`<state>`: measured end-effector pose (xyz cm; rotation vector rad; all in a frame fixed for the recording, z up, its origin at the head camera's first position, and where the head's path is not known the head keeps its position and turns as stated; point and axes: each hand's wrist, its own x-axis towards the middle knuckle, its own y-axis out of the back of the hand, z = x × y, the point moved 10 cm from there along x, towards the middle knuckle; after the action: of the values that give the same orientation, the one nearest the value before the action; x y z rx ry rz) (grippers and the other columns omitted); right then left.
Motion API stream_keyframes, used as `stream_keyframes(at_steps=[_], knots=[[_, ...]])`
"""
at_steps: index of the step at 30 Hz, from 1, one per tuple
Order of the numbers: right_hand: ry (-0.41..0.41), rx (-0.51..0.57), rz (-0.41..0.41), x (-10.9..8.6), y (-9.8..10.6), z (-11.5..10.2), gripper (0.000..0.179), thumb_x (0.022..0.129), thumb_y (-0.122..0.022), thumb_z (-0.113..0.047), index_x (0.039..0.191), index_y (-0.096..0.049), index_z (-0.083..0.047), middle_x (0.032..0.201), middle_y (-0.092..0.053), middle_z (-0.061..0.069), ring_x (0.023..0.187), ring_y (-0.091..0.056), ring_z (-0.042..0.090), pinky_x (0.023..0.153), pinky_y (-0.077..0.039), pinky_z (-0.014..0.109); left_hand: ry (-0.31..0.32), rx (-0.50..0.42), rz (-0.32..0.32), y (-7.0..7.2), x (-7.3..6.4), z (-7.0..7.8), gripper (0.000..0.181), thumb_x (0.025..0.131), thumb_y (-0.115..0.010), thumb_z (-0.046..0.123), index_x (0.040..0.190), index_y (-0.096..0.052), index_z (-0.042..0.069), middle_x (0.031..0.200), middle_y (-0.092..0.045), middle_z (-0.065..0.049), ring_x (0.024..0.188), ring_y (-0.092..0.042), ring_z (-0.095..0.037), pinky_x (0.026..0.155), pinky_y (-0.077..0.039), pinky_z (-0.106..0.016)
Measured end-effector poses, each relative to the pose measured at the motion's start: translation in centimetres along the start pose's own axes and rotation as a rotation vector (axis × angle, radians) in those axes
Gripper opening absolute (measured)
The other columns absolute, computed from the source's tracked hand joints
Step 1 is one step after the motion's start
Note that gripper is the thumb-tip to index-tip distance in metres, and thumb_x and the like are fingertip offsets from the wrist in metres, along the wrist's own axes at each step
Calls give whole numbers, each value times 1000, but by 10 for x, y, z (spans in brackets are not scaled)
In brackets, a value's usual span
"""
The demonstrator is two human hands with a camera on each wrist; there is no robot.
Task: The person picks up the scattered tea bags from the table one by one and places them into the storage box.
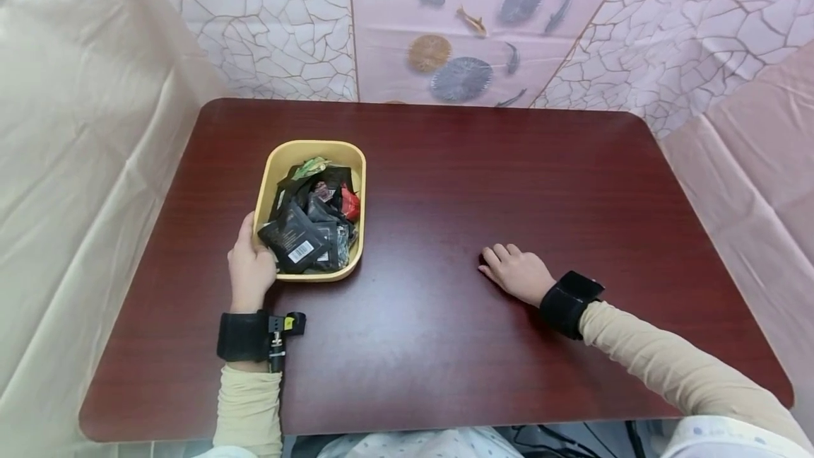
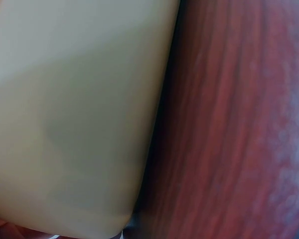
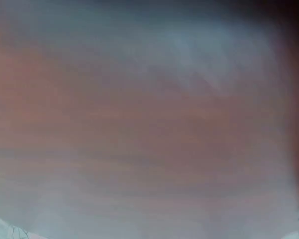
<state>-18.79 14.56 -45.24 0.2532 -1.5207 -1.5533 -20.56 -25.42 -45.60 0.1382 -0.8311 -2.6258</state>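
Note:
A yellow plastic basket (image 1: 364,221) stands on the left part of the table, full of small packets. Most are black packets (image 1: 294,240), one with a white barcode label; a red packet (image 1: 350,203) and a green one (image 1: 311,167) lie among them. My left hand (image 1: 250,271) grips the basket at its near left side, thumb by the rim, the other fingers hidden along the outer wall. The basket wall (image 2: 84,124) fills much of the left wrist view. On the right, my right hand (image 1: 516,273) rests on the tabletop with loosely curled fingers, holding nothing.
The dark red wooden table (image 1: 420,345) has rounded corners. Cream cloth (image 1: 76,161) hangs at the left, pinkish cloth (image 1: 757,161) at the right, and patterned cloth (image 1: 280,27) behind the far edge. Black cables (image 1: 559,440) show below the near edge.

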Motion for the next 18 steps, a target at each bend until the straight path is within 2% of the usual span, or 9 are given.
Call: stream_keyframes(at_steps=[4,8,11,18], knots=[[-4,45,89,30,13,1,31,97,-39,-28,78,-46,-4,58,-41,6,44,-42,23,31,-33,33,-22,-6,13,2,1,1,56,86,-31,-5,139,-38,12,127,-48,-21,106,-48,-35,89,-38,-51],[-14,88,161,80,28,-2,26,92,-48,-24,76,-43,-4,55,-36,5,41,-38,23,30,-28,34,-25,-8,27,5,1,1,57,85,-31,-5,138,-38,11,127,-48,-22,105,-48,-35,88,-38,-51],[-6,102,208,119,37,-8,27,94,-46,-25,77,-44,-5,55,-37,5,42,-38,22,31,-27,33,-35,-14,30,6,1,1,57,83,-31,-6,138,-38,9,125,-49,-24,102,-49,-35,88,-38,-51],[8,119,247,196,34,-28,23,90,-54,-21,77,-44,-5,56,-38,4,45,-42,22,34,-33,34,-34,-16,13,5,2,0,57,84,-32,-7,139,-37,8,127,-47,-23,107,-47,-35,91,-36,-50]])
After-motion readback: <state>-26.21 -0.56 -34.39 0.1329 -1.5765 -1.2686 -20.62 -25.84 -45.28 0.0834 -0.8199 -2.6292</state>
